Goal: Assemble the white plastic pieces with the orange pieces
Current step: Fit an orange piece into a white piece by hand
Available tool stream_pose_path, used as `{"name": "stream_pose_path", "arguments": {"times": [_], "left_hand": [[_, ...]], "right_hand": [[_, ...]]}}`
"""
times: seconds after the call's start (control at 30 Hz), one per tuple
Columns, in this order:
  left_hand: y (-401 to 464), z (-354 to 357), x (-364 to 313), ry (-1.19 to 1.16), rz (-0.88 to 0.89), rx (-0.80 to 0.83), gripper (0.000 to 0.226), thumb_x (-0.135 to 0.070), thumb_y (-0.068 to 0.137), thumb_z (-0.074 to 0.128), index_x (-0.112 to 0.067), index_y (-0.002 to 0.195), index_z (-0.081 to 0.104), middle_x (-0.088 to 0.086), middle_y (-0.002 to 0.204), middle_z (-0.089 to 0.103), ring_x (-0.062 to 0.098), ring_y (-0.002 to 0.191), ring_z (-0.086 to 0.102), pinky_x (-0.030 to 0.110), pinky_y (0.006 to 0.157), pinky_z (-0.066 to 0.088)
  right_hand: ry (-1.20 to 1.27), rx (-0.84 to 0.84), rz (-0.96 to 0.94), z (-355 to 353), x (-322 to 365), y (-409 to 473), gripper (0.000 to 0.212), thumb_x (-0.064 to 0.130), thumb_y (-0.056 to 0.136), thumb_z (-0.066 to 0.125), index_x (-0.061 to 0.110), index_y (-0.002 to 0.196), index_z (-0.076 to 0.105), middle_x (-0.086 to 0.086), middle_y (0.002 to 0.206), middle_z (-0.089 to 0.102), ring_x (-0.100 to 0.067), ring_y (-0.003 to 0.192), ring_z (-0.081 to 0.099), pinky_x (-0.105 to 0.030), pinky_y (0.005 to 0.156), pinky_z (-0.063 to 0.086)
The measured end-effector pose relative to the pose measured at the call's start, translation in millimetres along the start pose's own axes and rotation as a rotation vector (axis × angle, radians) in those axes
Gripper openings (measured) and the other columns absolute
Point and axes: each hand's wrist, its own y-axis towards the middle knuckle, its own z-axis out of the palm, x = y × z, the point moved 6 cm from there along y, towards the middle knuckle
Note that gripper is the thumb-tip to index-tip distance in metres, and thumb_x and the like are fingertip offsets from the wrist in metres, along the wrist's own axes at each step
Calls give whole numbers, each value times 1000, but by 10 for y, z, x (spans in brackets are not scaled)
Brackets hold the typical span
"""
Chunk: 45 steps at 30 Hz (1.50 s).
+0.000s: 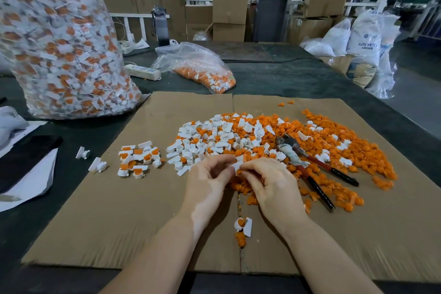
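We see both hands meeting over the near edge of the big mixed pile of loose white plastic pieces and orange plastic pieces point(274, 141), which lies on the flat brown cardboard sheet point(119, 210) on the dark desk point(274, 74). The left hand point(210, 181) and the right hand point(269, 181) pinch together one small white plastic piece point(236, 165) between their fingertips. A bit of orange shows just under it, but we cannot tell if the orange part is already pushed inside.

We judge that the work on the cardboard is in an early stage. To the left of the pile there is a small heap of finished white-and-orange assemblies point(138, 159), and it is much smaller than the loose pile. One more joined white-and-orange piece point(243, 225) lies near us, between the forearms. Two single white pieces point(91, 160) lie on the desk, left of the cardboard.

The tall clear plastic bag full of white and orange parts point(59, 43) at the far left seems to hold parts of the same kind; whether they are joined we cannot tell. A smaller clear plastic bag with orange and white pieces point(200, 69) lies far from us, in the middle, and seems to be more stock.

Red-and-black handled pliers point(317, 169) rest on the right part of the pile, and no hand touches them. So most of the loose pieces are still waiting to be joined.
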Motion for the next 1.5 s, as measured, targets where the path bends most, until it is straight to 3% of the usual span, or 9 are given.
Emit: {"name": "stream_pose_path", "arguments": {"times": [0.1,0.3,0.57,0.7,0.83,1.0,1.27,1.37,1.5], "left_hand": [[-27,21,-36,15,36,54,30,-2,79,71,-24,100,69,-6,90,67,-1,75,61,10,67,48],[-38,49,-64,75,56,61,32,-3,77,73,-16,107,67,-7,88,64,-5,72,56,7,66,44],[-61,92,-101,279,152,80,26,-15,86,66,-28,108,65,-13,101,64,3,94,58,17,83,47],[-11,-87,-44,297,96,-84,19,-17,90,60,-33,98,64,-3,100,60,9,91,55,15,74,41],[77,-503,-53,409,123,-337,18,-12,89,60,-29,93,63,-2,99,47,12,98,47,14,82,35],[155,-994,29,763,-70,-556,20,-18,90,58,-18,108,67,11,116,48,33,116,35,42,97,28],[156,-1071,69,894,-137,-570,26,-17,91,55,-26,113,65,6,126,45,30,123,27,40,96,20],[146,-968,36,949,-15,-533,16,-29,86,62,-26,98,71,0,117,51,24,117,29,32,81,13],[190,-872,54,1038,-29,-411,17,-49,79,67,-34,84,71,-7,112,51,19,112,29,33,78,12]], "right_hand": [[42,-19,72,-9,-27,-18,6,7,83,67,9,88,70,1,84,67,-11,83,60,-10,76,42],[40,-14,77,-12,-23,-28,5,6,84,66,8,87,69,0,83,66,-12,83,59,-12,77,40],[5,-42,-6,-29,14,-23,7,6,85,65,9,89,68,0,88,62,-13,87,55,-20,79,43],[14,-106,15,-73,-11,-35,9,11,85,64,9,93,68,2,89,60,-9,88,53,-18,80,42],[4,-128,24,-71,-27,-24,3,8,84,66,7,86,68,2,85,60,-11,84,53,-19,77,43],[-8,-142,10,-67,-19,-24,2,5,83,67,7,83,67,0,83,60,-12,82,54,-16,75,41],[-22,-126,16,-69,-39,-36,2,5,83,67,6,83,68,0,82,60,-13,81,53,-22,74,44],[-22,-124,14,-65,-37,-35,1,5,82,67,6,82,68,-1,82,60,-13,81,54,-23,74,45],[-23,-123,12,-62,-32,-31,2,5,83,67,7,82,68,0,82,60,-13,81,54,-24,74,46]]}}
